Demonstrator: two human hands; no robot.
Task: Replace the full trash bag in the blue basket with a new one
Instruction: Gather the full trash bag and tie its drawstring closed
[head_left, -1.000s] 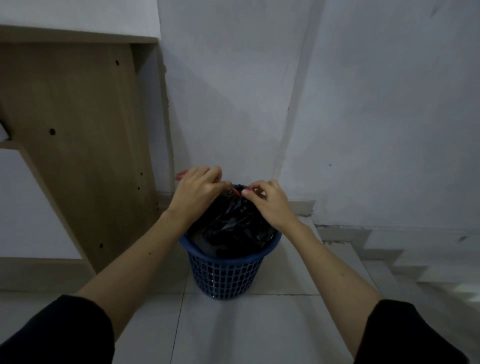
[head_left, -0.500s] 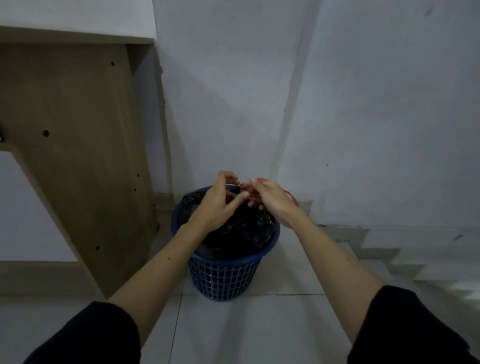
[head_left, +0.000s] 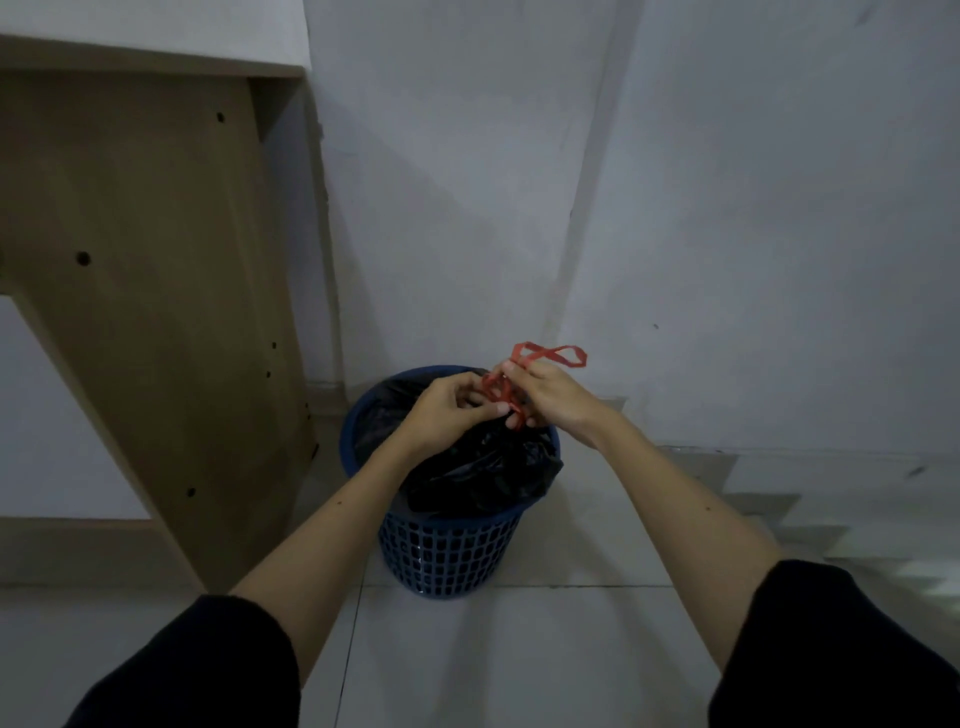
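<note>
A round blue basket (head_left: 447, 551) with a latticed wall stands on the tiled floor by the wall. A full black trash bag (head_left: 488, 467) sits in it, its mouth gathered at the top. Red drawstrings (head_left: 550, 355) rise from the gathered neck, and a loop of them sticks up above my fingers. My left hand (head_left: 447, 410) pinches the strings at the bag's neck. My right hand (head_left: 556, 400) grips the same strings just to the right, touching the left hand. No new bag is in view.
A tall wooden board (head_left: 150, 291) of a piece of furniture stands close to the left of the basket. White walls (head_left: 753, 234) meet in a corner behind it. Pale floor tiles (head_left: 493, 660) stretch toward me.
Both hands came together over the bag and pulled the red drawstrings up. The bag's mouth has drawn shut, and a red loop now stands above my right hand.
</note>
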